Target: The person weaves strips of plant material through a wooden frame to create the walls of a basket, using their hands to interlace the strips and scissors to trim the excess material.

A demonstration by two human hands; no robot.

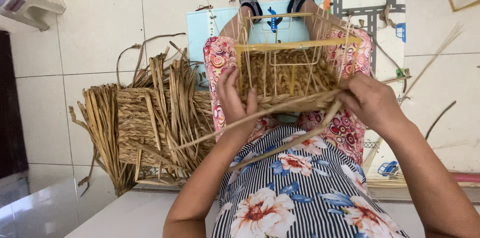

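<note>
Woven basket [290, 75], half finished, rests on the person's lap, between both hands. Its walls are of dry, flat straw plaited in rough tan rows around a yellow metal wire frame [295, 44], which is box-shaped and stands above the woven part. Thin pale upright strands rise along the frame. The left hand [236, 99] lies flat against the left wall of the basket, fingers spread and pressing on the weave. The right hand [372, 102] is closed around a twisted straw strand [300, 102] at the right front corner, pinching it; two long loose strand ends run from there down-left across the lap. On the tiled floor to the left lies one second woven piece [142, 123], with many loose straw ends sticking out all around. Under the legs there is a printed play mat [360, 5].
</note>
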